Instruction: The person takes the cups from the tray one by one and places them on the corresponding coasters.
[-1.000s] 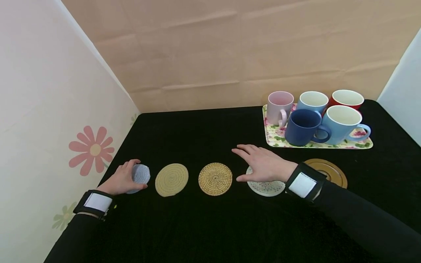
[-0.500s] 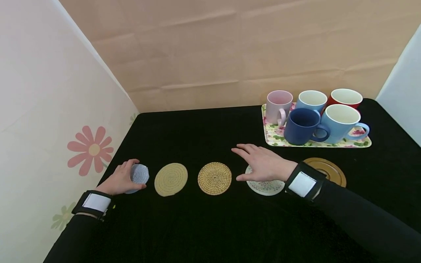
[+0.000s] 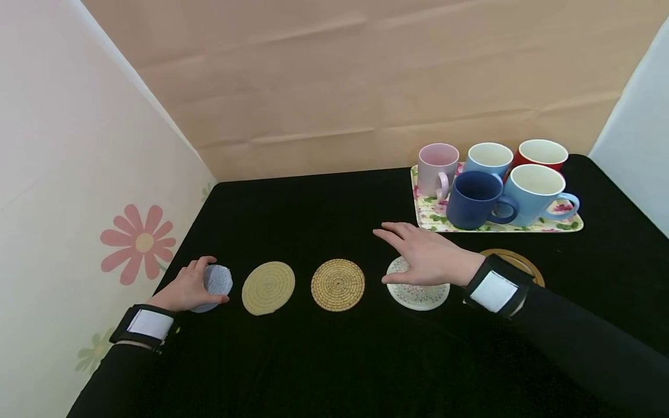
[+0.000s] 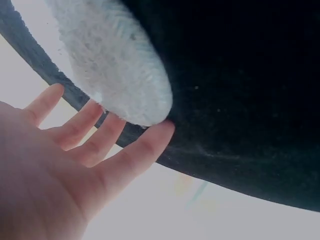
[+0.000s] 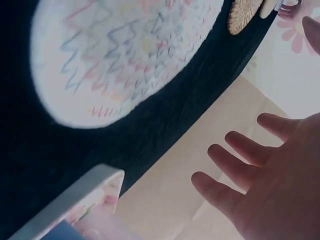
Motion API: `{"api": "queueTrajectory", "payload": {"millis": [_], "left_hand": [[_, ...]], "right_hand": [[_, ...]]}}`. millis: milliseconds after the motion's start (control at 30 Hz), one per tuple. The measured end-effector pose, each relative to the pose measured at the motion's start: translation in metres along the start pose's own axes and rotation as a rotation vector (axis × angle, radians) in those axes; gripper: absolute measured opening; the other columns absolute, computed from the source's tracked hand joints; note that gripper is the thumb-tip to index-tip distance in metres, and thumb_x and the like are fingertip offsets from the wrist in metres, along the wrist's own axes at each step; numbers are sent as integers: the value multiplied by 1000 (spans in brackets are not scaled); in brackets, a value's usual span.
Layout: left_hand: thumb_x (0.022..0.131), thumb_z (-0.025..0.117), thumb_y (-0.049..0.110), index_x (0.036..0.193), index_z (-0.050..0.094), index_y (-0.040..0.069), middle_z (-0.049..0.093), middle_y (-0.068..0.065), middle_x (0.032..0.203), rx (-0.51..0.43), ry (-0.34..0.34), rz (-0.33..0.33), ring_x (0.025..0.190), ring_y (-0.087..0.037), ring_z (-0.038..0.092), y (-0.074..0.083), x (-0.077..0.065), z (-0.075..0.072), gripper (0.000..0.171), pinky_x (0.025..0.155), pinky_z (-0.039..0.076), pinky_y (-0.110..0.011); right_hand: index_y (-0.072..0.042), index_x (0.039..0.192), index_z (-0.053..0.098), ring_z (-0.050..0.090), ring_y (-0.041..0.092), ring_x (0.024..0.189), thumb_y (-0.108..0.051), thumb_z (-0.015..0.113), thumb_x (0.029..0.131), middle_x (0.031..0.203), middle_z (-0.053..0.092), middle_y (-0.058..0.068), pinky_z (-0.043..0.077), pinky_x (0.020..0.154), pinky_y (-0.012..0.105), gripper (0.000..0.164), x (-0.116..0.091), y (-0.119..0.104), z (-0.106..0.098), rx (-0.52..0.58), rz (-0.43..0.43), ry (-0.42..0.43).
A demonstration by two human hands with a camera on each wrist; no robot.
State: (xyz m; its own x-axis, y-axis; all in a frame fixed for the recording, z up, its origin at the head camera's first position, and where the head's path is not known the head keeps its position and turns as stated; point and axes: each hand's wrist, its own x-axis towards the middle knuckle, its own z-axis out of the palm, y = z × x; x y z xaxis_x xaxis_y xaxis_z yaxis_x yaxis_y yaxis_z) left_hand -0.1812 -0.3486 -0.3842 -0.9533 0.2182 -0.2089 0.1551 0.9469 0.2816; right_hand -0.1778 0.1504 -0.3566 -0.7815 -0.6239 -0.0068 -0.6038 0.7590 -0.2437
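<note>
Right hand (image 3: 431, 255) spread wide, palm down and gripping nothing, poises above a white coaster (image 3: 418, 297), its thumb well apart from the fingers, as I follow from a distance through the head camera. At the left end of the row, the left hand (image 3: 185, 285) arches by a pale blue-grey coaster (image 3: 217, 280), fingers loosely extended, the piece lying between thumb and fingertips; from my feeds I cannot tell whether the hand bears on it. Compared with half a second ago, I see the right hand slightly farther right, baring more of the white coaster, while its black wristband (image 3: 499, 290) hides more of a glossy brown disc (image 3: 522, 264); the left hand keeps its pose. My wrist views bring out texture: fuzzy, ribbed pile on the blue-grey round, coloured zigzag lines across the white one. Between the hands lie a beige coaster (image 3: 269, 288) with concentric rings and a straw-toned coaster (image 3: 338, 285) in coiled weave, all on black cloth (image 3: 292, 220). Behind, I count five glossy mugs (image 3: 473, 203), pink, red and shades of blue, upright on a rectangular floral tray (image 3: 431, 217).
</note>
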Motion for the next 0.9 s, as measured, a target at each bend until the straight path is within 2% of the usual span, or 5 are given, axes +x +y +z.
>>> {"api": "queueTrajectory", "payload": {"millis": [233,500,700,800,900], "left_hand": [[71,82,48,135,29,-2,41,-34,120,-10,-20,-14,104,-49,44,-1,-1,-1,96,77,47,-58],[71,82,47,135,30,-3,41,-34,120,-13,-31,-18,104,-48,45,3,-1,-2,96,78,48,-58],[70,82,48,135,32,-3,42,-35,119,8,-43,-7,102,-49,46,5,1,-6,97,74,49,-57],[74,78,51,135,34,-2,43,-35,121,30,-36,-4,105,-50,45,9,4,-7,93,75,49,-59],[81,71,55,137,35,-2,43,-34,128,55,-14,14,114,-52,42,17,8,-10,88,81,46,-63]], "right_hand": [[-14,153,30,37,38,134,-67,62,82,152,33,18,34,103,57,94,-12,7,-6,-15,26,26],[-14,153,29,36,42,133,-61,66,83,152,32,20,33,101,62,92,-35,17,-15,2,99,33],[-13,152,30,35,44,133,-70,59,82,151,32,22,35,99,63,95,-51,27,-16,-7,132,32],[-11,150,32,36,44,132,-73,55,82,149,34,22,37,98,63,96,-60,34,-16,-7,146,33],[-8,148,36,40,44,129,-72,55,83,146,38,23,38,96,63,93,-71,44,-15,-14,155,42]]}}
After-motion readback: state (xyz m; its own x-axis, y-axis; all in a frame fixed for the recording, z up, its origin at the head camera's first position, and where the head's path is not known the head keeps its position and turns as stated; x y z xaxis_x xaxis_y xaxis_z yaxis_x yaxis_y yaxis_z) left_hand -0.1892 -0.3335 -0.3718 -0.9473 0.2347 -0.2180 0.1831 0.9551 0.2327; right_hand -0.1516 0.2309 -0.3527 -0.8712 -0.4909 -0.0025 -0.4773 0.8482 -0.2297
